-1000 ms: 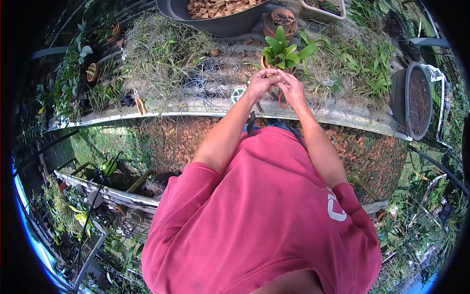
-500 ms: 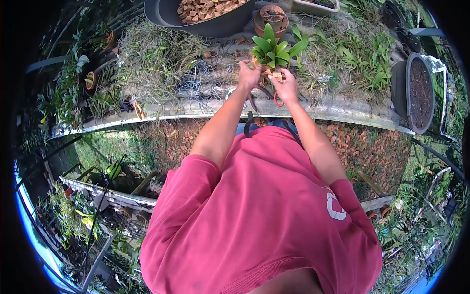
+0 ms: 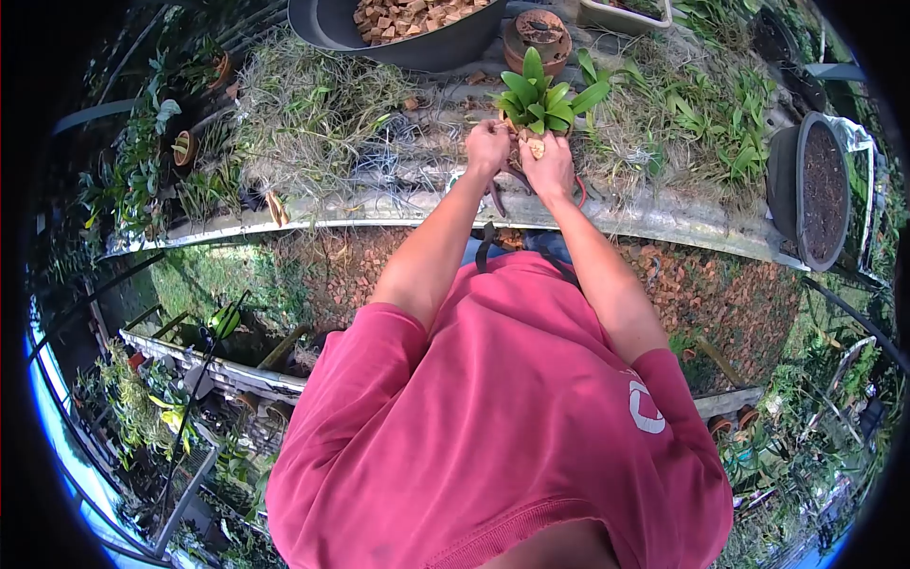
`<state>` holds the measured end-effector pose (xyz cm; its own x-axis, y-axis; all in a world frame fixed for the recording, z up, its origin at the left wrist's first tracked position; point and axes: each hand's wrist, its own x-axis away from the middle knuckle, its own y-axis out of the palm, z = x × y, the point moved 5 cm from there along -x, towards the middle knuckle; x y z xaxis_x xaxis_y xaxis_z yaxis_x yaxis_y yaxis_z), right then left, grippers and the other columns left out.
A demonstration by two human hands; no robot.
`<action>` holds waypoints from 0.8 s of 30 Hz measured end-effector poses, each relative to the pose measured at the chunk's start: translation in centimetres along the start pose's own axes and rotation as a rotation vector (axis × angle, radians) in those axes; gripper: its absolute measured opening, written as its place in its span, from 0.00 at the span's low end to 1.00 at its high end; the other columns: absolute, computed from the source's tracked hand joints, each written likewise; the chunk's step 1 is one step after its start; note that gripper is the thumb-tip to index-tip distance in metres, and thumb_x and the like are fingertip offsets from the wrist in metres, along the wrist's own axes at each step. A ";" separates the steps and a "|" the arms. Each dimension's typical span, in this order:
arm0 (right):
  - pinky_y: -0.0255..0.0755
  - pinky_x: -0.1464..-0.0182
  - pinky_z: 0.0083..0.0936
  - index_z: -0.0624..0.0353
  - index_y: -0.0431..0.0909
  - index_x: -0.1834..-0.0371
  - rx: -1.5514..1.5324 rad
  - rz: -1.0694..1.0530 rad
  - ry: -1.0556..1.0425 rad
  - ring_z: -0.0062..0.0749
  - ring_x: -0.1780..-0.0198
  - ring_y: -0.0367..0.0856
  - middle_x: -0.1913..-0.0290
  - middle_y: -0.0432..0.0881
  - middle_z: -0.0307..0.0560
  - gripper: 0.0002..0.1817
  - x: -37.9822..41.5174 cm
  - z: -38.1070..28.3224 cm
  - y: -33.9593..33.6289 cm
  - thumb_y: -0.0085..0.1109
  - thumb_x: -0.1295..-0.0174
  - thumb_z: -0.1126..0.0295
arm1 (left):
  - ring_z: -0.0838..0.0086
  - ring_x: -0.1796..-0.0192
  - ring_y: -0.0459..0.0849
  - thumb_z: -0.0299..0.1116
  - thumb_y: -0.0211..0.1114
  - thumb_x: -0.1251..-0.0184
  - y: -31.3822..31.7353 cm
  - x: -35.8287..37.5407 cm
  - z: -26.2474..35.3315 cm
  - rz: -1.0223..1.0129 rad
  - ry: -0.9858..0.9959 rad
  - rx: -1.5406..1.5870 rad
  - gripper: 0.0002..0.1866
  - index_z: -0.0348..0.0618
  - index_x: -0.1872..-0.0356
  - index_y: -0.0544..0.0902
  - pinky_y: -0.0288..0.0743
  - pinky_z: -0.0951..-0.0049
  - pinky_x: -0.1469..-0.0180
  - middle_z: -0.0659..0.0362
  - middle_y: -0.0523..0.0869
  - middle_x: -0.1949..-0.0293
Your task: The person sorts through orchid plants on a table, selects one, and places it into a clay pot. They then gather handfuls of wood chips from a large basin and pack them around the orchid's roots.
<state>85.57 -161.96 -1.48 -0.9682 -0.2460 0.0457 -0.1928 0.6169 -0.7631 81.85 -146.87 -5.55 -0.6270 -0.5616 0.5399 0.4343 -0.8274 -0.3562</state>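
Note:
A leafy green plant [image 3: 548,100] with broad strap-like leaves stands in front of me at the bench edge, its base mostly hidden by my hands. At the base's left side, my left hand [image 3: 487,146] has its fingers curled in; what they grip is hidden. My right hand [image 3: 549,169] is closed around a light brown chunk [image 3: 536,149] against the right side of the base. Just below my hands lie a dark curved tool handle [image 3: 497,197] and a red handle [image 3: 581,192], partly covered by my right wrist.
A large dark tub [image 3: 408,52] of brown chunks stands at the back, beside stacked clay pots [image 3: 538,43] and a shallow tray [image 3: 626,17]. Dry grassy plants [image 3: 313,123] cover the bench's left; more greenery [image 3: 701,114] lies right. A black pot of soil [image 3: 817,190] is far right.
My right hand has turned and moved in closer to the plant's base, the brown chunk still in it. My left hand stays at the left side. The whole view has shifted slightly.

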 end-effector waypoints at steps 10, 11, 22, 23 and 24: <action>0.81 0.49 0.54 0.49 0.86 0.43 0.230 -0.096 0.035 0.64 0.52 0.87 0.45 0.81 0.60 0.22 -0.1 -1.8 0.3 0.65 0.35 0.51 | 0.78 0.63 0.88 0.34 0.73 0.30 -1.6 -1.3 -1.6 0.077 0.013 0.240 0.20 0.39 0.41 0.84 0.81 0.74 0.58 0.58 0.92 0.60; 0.81 0.48 0.54 0.49 0.86 0.43 0.228 -0.079 0.033 0.64 0.52 0.87 0.44 0.81 0.60 0.22 0.0 -1.8 0.2 0.65 0.35 0.51 | 0.78 0.63 0.88 0.35 0.74 0.31 -2.0 -1.9 -1.3 0.051 0.011 0.266 0.19 0.39 0.42 0.85 0.81 0.74 0.58 0.58 0.92 0.61; 0.78 0.52 0.43 0.56 0.86 0.54 -0.027 0.052 -0.014 0.54 0.56 0.86 0.61 0.85 0.57 0.16 1.3 1.2 -2.7 0.70 0.36 0.56 | 0.53 0.49 0.88 0.31 0.72 0.36 -1.8 -4.1 2.6 -0.002 0.526 -0.236 0.12 0.39 0.53 0.90 0.80 0.59 0.43 0.45 0.90 0.56; 0.78 0.52 0.42 0.56 0.86 0.54 -0.090 0.079 0.011 0.53 0.57 0.87 0.61 0.85 0.57 0.16 1.3 1.6 -3.3 0.71 0.36 0.57 | 0.52 0.48 0.88 0.31 0.72 0.36 -1.4 -4.9 2.0 -0.005 0.548 -0.246 0.12 0.39 0.53 0.90 0.80 0.58 0.42 0.44 0.89 0.55; 0.78 0.52 0.41 0.56 0.86 0.55 -0.155 0.107 0.038 0.52 0.57 0.87 0.61 0.86 0.57 0.15 1.3 2.3 -3.8 0.71 0.36 0.58 | 0.50 0.46 0.87 0.31 0.71 0.36 -1.3 -5.2 2.1 -0.009 0.569 -0.258 0.13 0.39 0.53 0.90 0.79 0.58 0.41 0.43 0.89 0.54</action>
<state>85.43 -166.35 0.01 -0.9892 -0.1464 -0.0037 -0.1080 0.7463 -0.6567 85.88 -142.89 -6.30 -0.9072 -0.4135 0.0782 0.3015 -0.7683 -0.5647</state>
